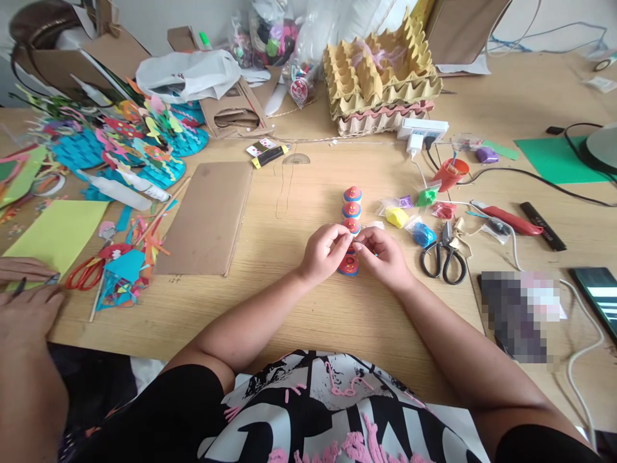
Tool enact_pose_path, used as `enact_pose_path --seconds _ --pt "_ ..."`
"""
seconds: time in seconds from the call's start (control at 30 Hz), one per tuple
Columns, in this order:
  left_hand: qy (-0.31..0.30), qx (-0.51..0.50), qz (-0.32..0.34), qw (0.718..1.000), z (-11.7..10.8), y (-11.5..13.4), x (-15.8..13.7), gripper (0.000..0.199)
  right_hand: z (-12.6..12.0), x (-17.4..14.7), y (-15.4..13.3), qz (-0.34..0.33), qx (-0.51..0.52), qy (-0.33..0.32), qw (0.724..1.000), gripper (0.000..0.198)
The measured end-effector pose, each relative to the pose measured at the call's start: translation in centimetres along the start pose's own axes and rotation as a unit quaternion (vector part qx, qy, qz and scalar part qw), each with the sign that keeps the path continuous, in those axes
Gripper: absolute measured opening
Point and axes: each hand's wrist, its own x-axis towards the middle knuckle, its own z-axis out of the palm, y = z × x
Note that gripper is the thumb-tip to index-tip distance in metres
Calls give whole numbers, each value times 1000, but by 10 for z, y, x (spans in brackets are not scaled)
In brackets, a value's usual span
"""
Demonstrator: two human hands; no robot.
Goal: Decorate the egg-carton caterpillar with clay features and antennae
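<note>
Several small red and blue clay figures stand in a column on the wooden table, the upper ones with faces. My left hand and my right hand meet over the middle of this column. Both have thumb and fingers pinched together, the tips almost touching each other. Whatever lies between the fingertips is too small to make out. The nearest clay figure shows just below the hands, and another is partly hidden behind the fingers.
To the right lie bags of coloured clay, black-handled scissors, a red cup and a red utility knife. Cardboard, red scissors and paper crafts are left. Egg trays stand behind. Another person's hand rests far left.
</note>
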Motion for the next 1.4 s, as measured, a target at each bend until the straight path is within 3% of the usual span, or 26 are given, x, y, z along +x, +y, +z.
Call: enact_pose_path --seconds 0.33,0.6,0.83,1.07,1.27,1.4 --pt "-9 11 6 1000 -2 2 0 39 -1 -2 0 -34 -73 -2 997 44" --pt "-13 17 4 1000 -4 2 1 46 -2 -2 -3 -7 -89 11 996 55" --pt "-58 -120 -33 991 1 -6 0 49 -7 0 -3 17 -53 17 998 59" --pt "-37 -104 -59 992 3 -8 -1 31 -8 1 -4 26 -33 1 999 59" --pt "-16 -93 -48 994 1 -6 1 30 -8 1 -3 35 34 -15 999 51" --pt "-20 -80 -37 996 -1 -5 2 33 -6 -1 -2 37 12 -7 999 45"
